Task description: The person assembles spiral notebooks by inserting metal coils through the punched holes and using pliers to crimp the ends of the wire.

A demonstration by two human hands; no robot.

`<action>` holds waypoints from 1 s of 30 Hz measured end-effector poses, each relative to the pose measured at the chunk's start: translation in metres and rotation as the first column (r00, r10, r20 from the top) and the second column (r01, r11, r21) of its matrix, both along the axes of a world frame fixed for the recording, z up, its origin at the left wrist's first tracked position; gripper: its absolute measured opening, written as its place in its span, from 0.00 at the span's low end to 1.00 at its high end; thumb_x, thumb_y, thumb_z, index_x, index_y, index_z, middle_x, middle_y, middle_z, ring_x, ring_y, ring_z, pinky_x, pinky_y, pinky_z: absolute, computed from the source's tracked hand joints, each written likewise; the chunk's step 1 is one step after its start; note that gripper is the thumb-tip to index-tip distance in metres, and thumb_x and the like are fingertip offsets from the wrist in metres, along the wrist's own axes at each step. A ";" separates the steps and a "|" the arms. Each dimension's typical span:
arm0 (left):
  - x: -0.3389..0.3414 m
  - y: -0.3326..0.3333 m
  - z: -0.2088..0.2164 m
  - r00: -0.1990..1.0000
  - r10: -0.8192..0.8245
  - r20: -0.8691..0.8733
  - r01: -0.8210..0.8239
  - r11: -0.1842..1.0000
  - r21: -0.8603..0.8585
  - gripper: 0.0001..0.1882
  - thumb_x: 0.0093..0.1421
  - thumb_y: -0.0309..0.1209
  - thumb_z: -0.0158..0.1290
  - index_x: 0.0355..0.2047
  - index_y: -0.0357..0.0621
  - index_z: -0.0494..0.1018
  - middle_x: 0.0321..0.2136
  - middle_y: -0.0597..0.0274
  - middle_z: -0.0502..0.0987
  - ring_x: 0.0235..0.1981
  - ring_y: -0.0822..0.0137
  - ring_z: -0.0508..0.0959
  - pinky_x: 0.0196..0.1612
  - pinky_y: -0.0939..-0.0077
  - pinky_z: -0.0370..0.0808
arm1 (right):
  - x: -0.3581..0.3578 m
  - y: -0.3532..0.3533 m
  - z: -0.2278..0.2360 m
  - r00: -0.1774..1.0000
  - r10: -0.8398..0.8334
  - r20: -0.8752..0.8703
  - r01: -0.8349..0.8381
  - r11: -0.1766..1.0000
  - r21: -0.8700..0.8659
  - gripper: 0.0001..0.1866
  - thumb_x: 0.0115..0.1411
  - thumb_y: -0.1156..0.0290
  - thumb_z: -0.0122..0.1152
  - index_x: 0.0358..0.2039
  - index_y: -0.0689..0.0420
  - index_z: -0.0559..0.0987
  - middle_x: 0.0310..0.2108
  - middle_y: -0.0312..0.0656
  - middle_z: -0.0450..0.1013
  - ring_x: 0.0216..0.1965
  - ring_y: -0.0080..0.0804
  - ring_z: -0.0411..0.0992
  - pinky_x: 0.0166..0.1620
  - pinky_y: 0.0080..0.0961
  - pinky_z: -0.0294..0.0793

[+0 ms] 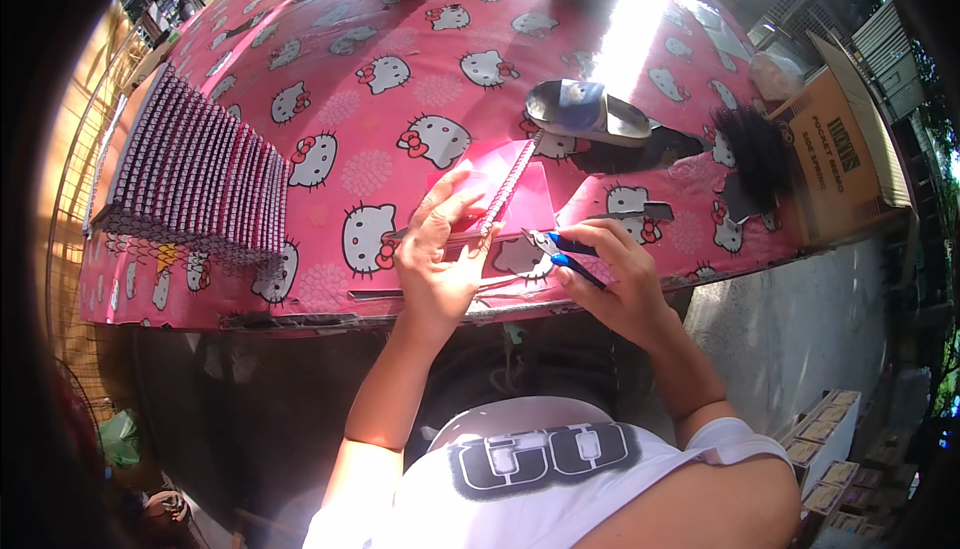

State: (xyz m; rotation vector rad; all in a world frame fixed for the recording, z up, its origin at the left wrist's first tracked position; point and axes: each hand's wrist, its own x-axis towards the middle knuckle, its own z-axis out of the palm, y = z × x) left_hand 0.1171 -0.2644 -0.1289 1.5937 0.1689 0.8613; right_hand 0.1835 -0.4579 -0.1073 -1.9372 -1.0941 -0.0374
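A small spiral-bound notebook (528, 207) with bright pink covers lies open near the table's front edge. My left hand (438, 261) is closed on its near end, the thumb and fingers at the wire coil. From the right, my right hand (622, 284) grips a pair of small pliers (556, 245) with blue handles. Their jaws point left, close to the near end of the coil. Whether the jaws touch the wire, I cannot tell. A slide sandal (588, 112) rests just beyond the notebook, beside a dark patch on the tablecloth.
Tall rows of spiral-bound notebooks (200, 174) stand at the left. An open cardboard box (835, 149) and a tangle of black wire-like strands (752, 149) are at the right. A thin dark strip (375, 295) lies along the front edge of the pink patterned tablecloth (330, 109).
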 end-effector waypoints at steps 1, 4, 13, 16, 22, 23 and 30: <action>0.000 -0.004 0.008 0.999 0.017 0.052 -0.013 0.997 -0.079 0.11 0.47 0.18 0.65 0.30 0.35 0.77 0.45 0.51 0.76 0.38 0.67 0.80 0.41 0.77 0.79 | -0.001 0.003 0.001 1.000 0.017 0.021 -0.017 1.000 0.017 0.21 0.53 0.72 0.65 0.47 0.61 0.73 0.40 0.48 0.72 0.44 0.43 0.71 0.46 0.34 0.71; -0.005 0.010 -0.001 0.999 0.039 0.012 -0.041 0.963 0.268 0.11 0.45 0.20 0.67 0.29 0.35 0.76 0.44 0.51 0.77 0.38 0.67 0.80 0.40 0.77 0.79 | -0.004 0.011 0.004 0.999 0.004 0.054 -0.005 1.000 0.023 0.22 0.52 0.72 0.66 0.48 0.61 0.73 0.42 0.48 0.71 0.43 0.44 0.71 0.46 0.34 0.71; -0.009 0.005 -0.007 0.998 0.005 0.068 -0.024 0.958 0.286 0.15 0.45 0.10 0.57 0.34 0.36 0.79 0.38 0.52 0.79 0.35 0.64 0.80 0.36 0.76 0.78 | -0.003 0.022 0.009 0.995 0.059 -0.084 -0.061 0.998 -0.028 0.16 0.56 0.68 0.65 0.42 0.62 0.77 0.35 0.45 0.74 0.35 0.39 0.74 0.38 0.31 0.73; -0.003 0.012 -0.010 0.971 -0.045 0.235 -0.066 0.894 0.443 0.16 0.43 0.10 0.56 0.33 0.36 0.80 0.34 0.52 0.80 0.34 0.60 0.80 0.35 0.73 0.77 | 0.017 0.012 -0.005 0.122 0.359 -0.925 -0.145 0.929 0.341 0.12 0.60 0.69 0.61 0.41 0.62 0.78 0.30 0.40 0.76 0.29 0.29 0.75 0.32 0.23 0.73; -0.008 0.023 -0.011 0.961 -0.030 0.274 -0.023 0.982 0.188 0.15 0.46 0.06 0.53 0.34 0.32 0.77 0.35 0.50 0.78 0.34 0.61 0.80 0.39 0.71 0.82 | 0.031 -0.006 -0.017 0.981 -0.095 -0.172 0.070 0.986 -0.151 0.15 0.57 0.70 0.63 0.44 0.62 0.77 0.40 0.46 0.75 0.40 0.36 0.76 0.42 0.32 0.75; -0.008 0.027 -0.008 0.951 -0.070 0.300 0.040 0.994 0.106 0.15 0.47 0.04 0.52 0.35 0.30 0.76 0.36 0.49 0.76 0.35 0.62 0.80 0.42 0.69 0.84 | 0.044 -0.020 -0.020 0.944 -0.230 0.237 0.289 0.923 -0.256 0.18 0.53 0.71 0.66 0.44 0.62 0.78 0.44 0.48 0.74 0.43 0.42 0.75 0.45 0.35 0.74; -0.036 0.066 0.065 0.949 -0.011 0.314 -0.169 0.826 0.538 0.17 0.47 0.15 0.62 0.39 0.41 0.79 0.32 0.57 0.77 0.33 0.62 0.77 0.33 0.73 0.74 | 0.027 0.120 0.073 0.750 0.482 0.454 -0.467 0.871 -0.153 0.38 0.46 0.78 0.66 0.60 0.52 0.66 0.53 0.49 0.66 0.47 0.48 0.71 0.42 0.37 0.76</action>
